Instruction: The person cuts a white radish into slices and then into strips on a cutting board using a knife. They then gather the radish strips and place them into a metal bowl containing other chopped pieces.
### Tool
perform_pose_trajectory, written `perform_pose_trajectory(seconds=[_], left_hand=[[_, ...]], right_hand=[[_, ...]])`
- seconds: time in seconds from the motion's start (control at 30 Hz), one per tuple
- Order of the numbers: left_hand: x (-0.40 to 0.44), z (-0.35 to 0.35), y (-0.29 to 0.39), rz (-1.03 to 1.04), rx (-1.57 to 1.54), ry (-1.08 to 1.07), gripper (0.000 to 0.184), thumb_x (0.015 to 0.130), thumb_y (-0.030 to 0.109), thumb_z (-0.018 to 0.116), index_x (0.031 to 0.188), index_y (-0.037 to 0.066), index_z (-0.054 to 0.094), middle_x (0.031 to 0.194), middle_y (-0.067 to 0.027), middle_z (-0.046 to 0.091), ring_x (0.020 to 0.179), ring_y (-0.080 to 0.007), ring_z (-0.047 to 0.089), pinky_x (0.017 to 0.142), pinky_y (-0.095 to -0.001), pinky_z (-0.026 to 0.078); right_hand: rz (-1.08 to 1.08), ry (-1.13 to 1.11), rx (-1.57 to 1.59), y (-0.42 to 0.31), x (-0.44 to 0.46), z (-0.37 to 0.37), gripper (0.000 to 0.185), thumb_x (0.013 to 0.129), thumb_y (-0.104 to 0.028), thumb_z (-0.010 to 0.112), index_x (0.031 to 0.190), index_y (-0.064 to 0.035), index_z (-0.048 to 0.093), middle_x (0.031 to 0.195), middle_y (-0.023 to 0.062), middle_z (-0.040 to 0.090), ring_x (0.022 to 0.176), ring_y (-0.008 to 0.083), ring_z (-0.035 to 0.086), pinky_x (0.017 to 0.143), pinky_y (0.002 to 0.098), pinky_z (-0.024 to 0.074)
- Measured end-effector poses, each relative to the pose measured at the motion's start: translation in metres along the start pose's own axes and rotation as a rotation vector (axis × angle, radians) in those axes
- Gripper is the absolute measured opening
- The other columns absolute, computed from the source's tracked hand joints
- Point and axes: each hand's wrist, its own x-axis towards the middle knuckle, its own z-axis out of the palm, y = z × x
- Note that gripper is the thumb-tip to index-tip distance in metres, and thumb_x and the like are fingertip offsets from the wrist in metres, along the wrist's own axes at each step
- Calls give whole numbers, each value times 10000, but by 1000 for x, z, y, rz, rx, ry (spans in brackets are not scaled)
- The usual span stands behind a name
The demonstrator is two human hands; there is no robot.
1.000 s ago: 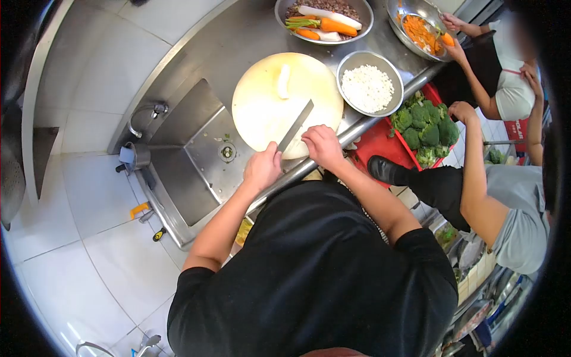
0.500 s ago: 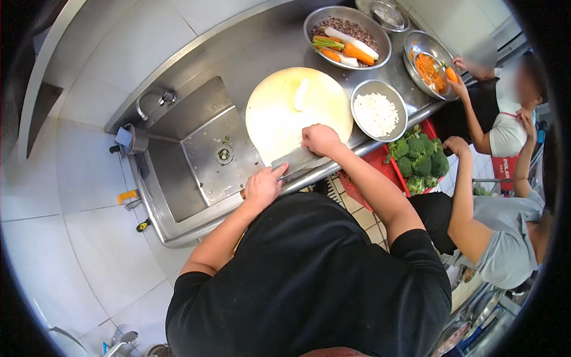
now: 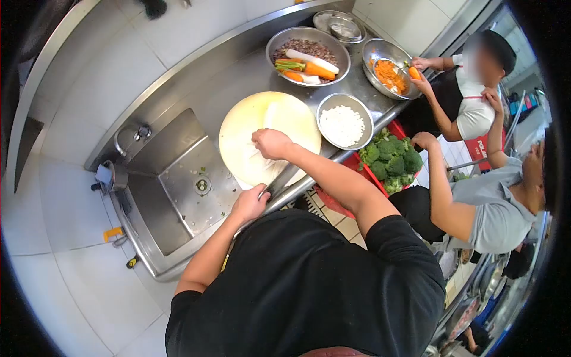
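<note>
My left hand (image 3: 250, 204) is closed at the counter's front edge, around the handle end of a knife (image 3: 283, 178). The blade lies flat along the near rim of the round cutting board (image 3: 235, 134). Over the middle of the board, my right hand (image 3: 273, 144) has its fingers curled downward; what they hold, if anything, is hidden. Pale blurred streaks show below it. Just beyond that hand lies a long white piece of vegetable (image 3: 270, 112). A steel bowl of diced white vegetable (image 3: 342, 126) stands right of the board.
Left of the board is a steel sink (image 3: 172, 184) with scraps near its drain. Behind stands a bowl (image 3: 279, 72) with carrots, white radishes and brownish bits. Broccoli (image 3: 389, 156) fills a red crate. At right, a person (image 3: 470, 89) holds a carrot over another bowl; a second person (image 3: 488, 208) stands nearer.
My right hand has left the knife's blade and moved further in over the board. My left hand stays at the knife's handle end. The view has shifted to the right.
</note>
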Motion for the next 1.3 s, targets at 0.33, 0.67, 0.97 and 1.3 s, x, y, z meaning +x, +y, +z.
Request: perform_pose_trajectory(seconds=[0.33, 0.67, 0.97, 1.3], left_hand=[[23, 1, -18, -14, -19, 45, 285, 1014, 241, 587, 1135, -10, 529, 1007, -348, 685, 988, -523, 668, 858, -564, 516], [16, -1, 14, -60, 162, -16, 259, 1019, 198, 549, 1193, 12, 499, 924, -342, 691, 911, -530, 679, 835, -615, 520], [4, 0, 32, -36, 233, 68, 233, 1019, 179, 554, 1178, 18, 500, 823, -327, 682, 800, -536, 673, 746, -638, 515], [-10, -10, 44, -45, 278, 52, 209, 1027, 191, 541, 1139, 20, 498, 807, -320, 682, 802, -534, 677, 757, -640, 514]], right_hand=[[556, 202, 773, 4, -109, 1, 502, 818, -80, 787, 1272, -84, 573, 955, 190, 674, 891, 369, 709, 839, 441, 554], [175, 295, 189, 29, -134, 52, 125, 866, -163, 740, 986, -133, 747, 1063, 82, 619, 1073, 299, 613, 921, 425, 551], [185, 417, 145, 14, -138, 44, 216, 865, -165, 744, 1051, -67, 695, 1101, 133, 620, 1121, 344, 586, 993, 436, 499], [157, 387, 187, 24, -136, 54, 115, 897, -112, 674, 993, -49, 678, 1034, 114, 637, 1085, 319, 613, 936, 446, 535]])
